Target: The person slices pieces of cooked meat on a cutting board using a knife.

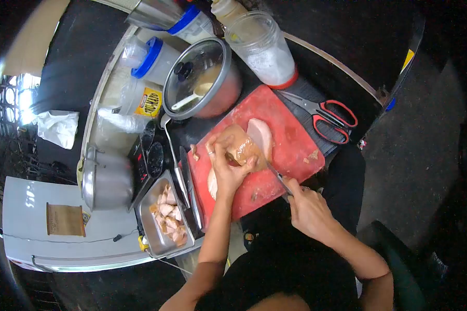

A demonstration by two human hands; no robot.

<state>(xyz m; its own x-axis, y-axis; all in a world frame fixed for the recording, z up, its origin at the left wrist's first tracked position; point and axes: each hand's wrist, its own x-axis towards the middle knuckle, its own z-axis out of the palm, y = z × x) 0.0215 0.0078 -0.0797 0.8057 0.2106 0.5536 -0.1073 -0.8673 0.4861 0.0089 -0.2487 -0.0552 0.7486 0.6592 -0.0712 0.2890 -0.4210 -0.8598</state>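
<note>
My left hand [229, 171] is closed on a glossy brown-skinned piece of meat [244, 149], pressing it onto the red cutting board [290, 142]. A knife [275, 172] is in my right hand [311, 211], its blade at the near right edge of the meat. Part of the blade is hidden by the meat. A pale cut slice [260, 133] lies just beyond the piece. Another pale piece [211, 183] shows partly from under my left wrist. Left of the board, a metal tray [149, 230] holds several cut chunks of meat [167, 213].
Red-and-black scissors [331, 118] lie at the board's right corner. Behind the board stand a glass-lidded pot [202, 78] and a clear jar of white powder [269, 57]. A long-handled metal utensil [175, 163] and a second blade [192, 194] lie between board and tray. A metal pot [109, 179] stands left.
</note>
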